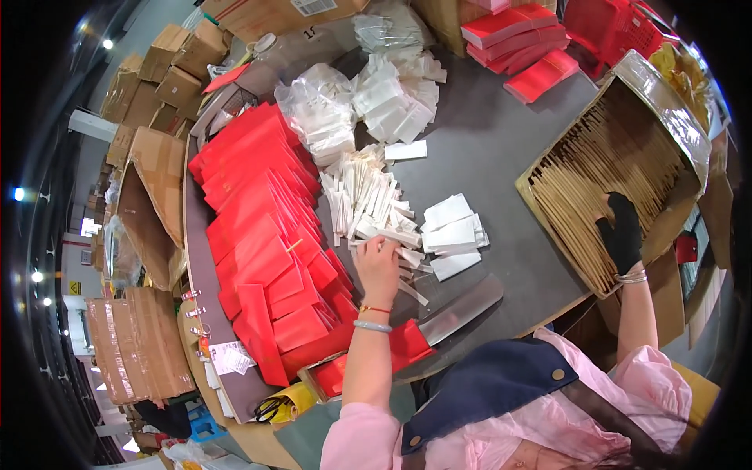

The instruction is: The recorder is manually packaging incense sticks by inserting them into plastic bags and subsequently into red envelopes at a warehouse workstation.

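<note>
Ceiling lights (pixel 19 193) shone at the far left of the room, beside piled brown cartons (pixel 172 90). A taped carton (pixel 141 345) and a tall opened carton (pixel 153 207) stood nearer the grey surface (pixel 509 180). Along its left side, red packets (pixel 274 243) overlapped in long rows, with a printed sheet (pixel 232 358) and a yellow bundle (pixel 286 403) by the near corner. To the right of the rows, clear plastic bags (pixel 317 117) full of white pieces stood above a loose heap of narrow white slips (pixel 364 192).

The two hands were well apart. The bare left hand (pixel 377 266) touched the heap's near end, fingers curled; whether it gripped a slip could not be told. Just right of it lay white cards (pixel 454 235), with a shiny grey strip (pixel 466 313) nearer the person. Red stacks (pixel 517 39) occupied the far end. At the right, the gloved right hand (pixel 621 231) reached into an open carton (pixel 540 215), over tightly packed thin brown pieces (pixel 583 172); its grip was unclear.
</note>
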Tool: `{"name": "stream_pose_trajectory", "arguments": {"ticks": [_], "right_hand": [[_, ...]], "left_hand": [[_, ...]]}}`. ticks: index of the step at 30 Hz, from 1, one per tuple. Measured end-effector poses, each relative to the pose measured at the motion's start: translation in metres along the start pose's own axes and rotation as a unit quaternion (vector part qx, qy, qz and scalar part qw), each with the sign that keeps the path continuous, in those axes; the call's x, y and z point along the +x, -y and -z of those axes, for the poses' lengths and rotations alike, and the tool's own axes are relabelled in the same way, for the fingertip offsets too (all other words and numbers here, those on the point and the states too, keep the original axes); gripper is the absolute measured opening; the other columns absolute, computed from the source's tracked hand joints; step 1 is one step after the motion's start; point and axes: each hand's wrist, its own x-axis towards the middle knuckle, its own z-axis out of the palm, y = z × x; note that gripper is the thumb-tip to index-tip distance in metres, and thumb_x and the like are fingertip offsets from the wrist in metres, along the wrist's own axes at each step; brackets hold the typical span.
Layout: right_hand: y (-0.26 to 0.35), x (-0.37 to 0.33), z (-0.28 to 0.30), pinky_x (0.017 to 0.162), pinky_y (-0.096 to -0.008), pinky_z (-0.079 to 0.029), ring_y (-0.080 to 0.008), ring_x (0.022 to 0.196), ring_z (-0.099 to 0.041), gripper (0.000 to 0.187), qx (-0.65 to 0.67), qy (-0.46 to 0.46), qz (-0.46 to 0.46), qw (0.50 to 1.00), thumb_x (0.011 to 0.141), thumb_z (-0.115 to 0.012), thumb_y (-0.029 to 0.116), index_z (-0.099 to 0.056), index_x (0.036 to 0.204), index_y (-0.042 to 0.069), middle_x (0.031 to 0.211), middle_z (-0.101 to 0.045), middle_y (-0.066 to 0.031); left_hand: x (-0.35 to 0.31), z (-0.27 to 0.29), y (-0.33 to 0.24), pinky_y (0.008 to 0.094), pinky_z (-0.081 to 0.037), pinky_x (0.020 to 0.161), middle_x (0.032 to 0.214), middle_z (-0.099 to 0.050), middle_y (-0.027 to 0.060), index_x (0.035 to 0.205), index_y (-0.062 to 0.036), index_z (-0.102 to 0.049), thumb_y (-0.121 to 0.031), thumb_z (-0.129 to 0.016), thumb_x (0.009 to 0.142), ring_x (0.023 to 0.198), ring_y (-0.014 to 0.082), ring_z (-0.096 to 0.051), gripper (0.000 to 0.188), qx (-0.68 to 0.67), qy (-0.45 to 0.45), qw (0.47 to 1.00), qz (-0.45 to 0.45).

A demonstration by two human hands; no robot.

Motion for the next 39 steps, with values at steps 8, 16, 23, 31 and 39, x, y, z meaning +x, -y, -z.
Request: {"name": "stream_pose_trajectory", "arguments": {"ticks": [8,16,23,31,39], "right_hand": [[-0.061,-0.018,0.010,0.091,-0.0411,-0.046,-0.0358,0.106,-0.057,0.032,-0.060,0.131,-0.183,0.973,0.088,-0.063,0.018,-0.059,0.113,-0.001,0.113,-0.060,-0.0197],[-0.060,-0.019,-0.003,0.095,-0.0407,-0.044,-0.0365,0.110,-0.058,0.031,-0.095,0.067,-0.199,0.973,0.091,-0.057,0.017,-0.060,0.116,-0.002,0.113,-0.063,-0.0207],[-0.051,-0.024,0.003,0.087,-0.0369,-0.049,-0.0315,0.097,-0.064,0.028,-0.024,-0.138,-0.247,0.959,0.097,-0.053,0.018,-0.060,0.114,-0.003,0.104,-0.067,-0.0170],[0.122,-0.026,-0.018,0.076,-0.0292,-0.045,-0.0186,0.080,-0.056,0.011,0.362,0.101,-0.080,0.923,0.097,-0.051,0.009,-0.059,0.103,0.005,0.086,-0.058,-0.0061],[0.119,-0.043,-0.077,0.070,-0.0344,-0.047,-0.0229,0.077,-0.059,0.015,0.355,0.235,0.031,0.904,0.089,-0.059,0.005,-0.062,0.104,0.004,0.080,-0.057,-0.0094]], "left_hand": [[0.030,0.026,-0.012,0.0408,-0.043,0.080,0.077,-0.065,0.0005,0.073,-0.0116,-0.071,-0.020,-0.078,0.070,0.087,0.0230,-0.059,0.011,-0.089,0.099,0.990,-0.040],[0.070,-0.035,-0.053,0.0403,-0.049,0.082,0.095,-0.062,0.0141,0.074,-0.0046,-0.069,-0.011,-0.076,0.070,0.088,0.0313,-0.060,0.010,-0.144,0.095,0.981,-0.085],[0.064,-0.018,-0.065,0.0331,-0.050,0.068,0.084,-0.058,0.0095,0.076,-0.0010,-0.069,-0.008,-0.078,0.070,0.075,0.0233,-0.061,0.013,-0.226,0.129,0.965,-0.012],[-0.021,0.061,-0.104,0.0293,-0.048,0.060,0.075,-0.059,0.0074,0.076,-0.0025,-0.069,-0.007,-0.076,0.075,0.065,0.0175,-0.061,0.008,-0.416,0.208,0.881,0.088],[-0.100,0.053,-0.096,0.0394,-0.038,0.081,0.095,-0.059,0.0014,0.075,-0.0142,-0.071,-0.016,-0.079,0.069,0.097,0.0248,-0.052,0.010,-0.187,0.094,0.977,0.041]]}}
